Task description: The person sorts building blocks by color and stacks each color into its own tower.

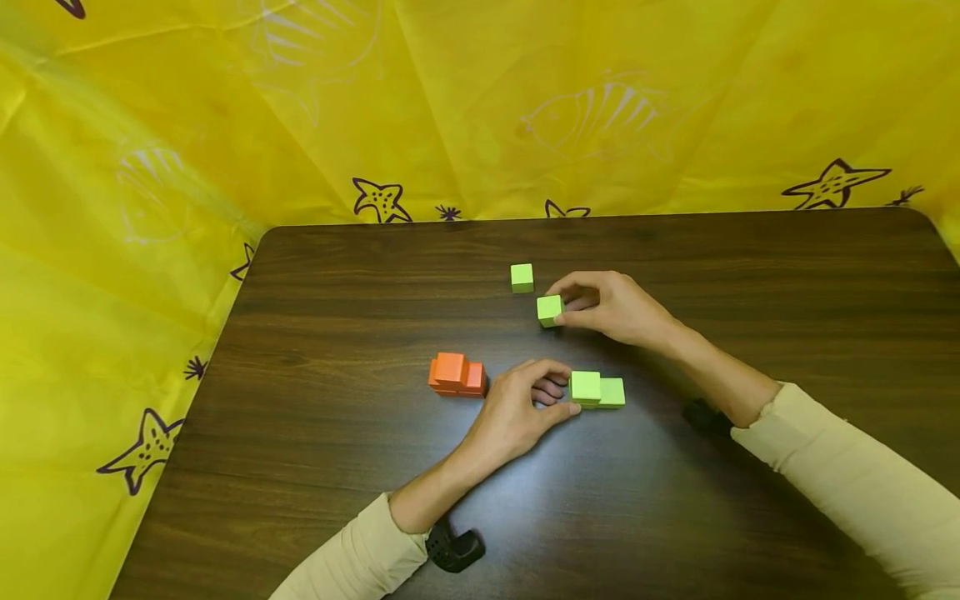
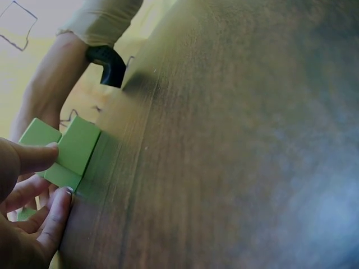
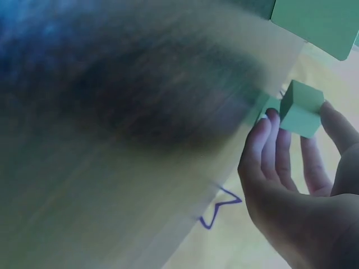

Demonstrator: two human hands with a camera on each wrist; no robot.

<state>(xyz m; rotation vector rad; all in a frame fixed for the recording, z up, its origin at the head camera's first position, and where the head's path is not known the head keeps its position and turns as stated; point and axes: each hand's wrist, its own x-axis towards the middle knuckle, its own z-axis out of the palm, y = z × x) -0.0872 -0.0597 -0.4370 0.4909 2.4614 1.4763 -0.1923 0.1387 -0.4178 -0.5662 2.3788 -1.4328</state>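
Observation:
In the head view my right hand (image 1: 624, 310) pinches a green cube (image 1: 549, 309) between thumb and fingers, and the right wrist view shows that green cube (image 3: 302, 109) at the fingertips. My left hand (image 1: 517, 407) holds the left end of a small stack of green blocks (image 1: 585, 386), one block resting on top and another reaching out to the right. In the left wrist view the thumb lies against the green blocks (image 2: 78, 144) while fingers touch them lower down. Behind the held cube, a loose green cube (image 1: 522, 278) sits on the table.
A cluster of stacked orange blocks (image 1: 452, 371) stands just left of my left hand. Everything rests on a dark wood table (image 1: 337, 317). A yellow cloth (image 1: 465, 100) with sea-creature drawings hangs behind it. Black wrist devices (image 1: 456, 548) sit under both forearms.

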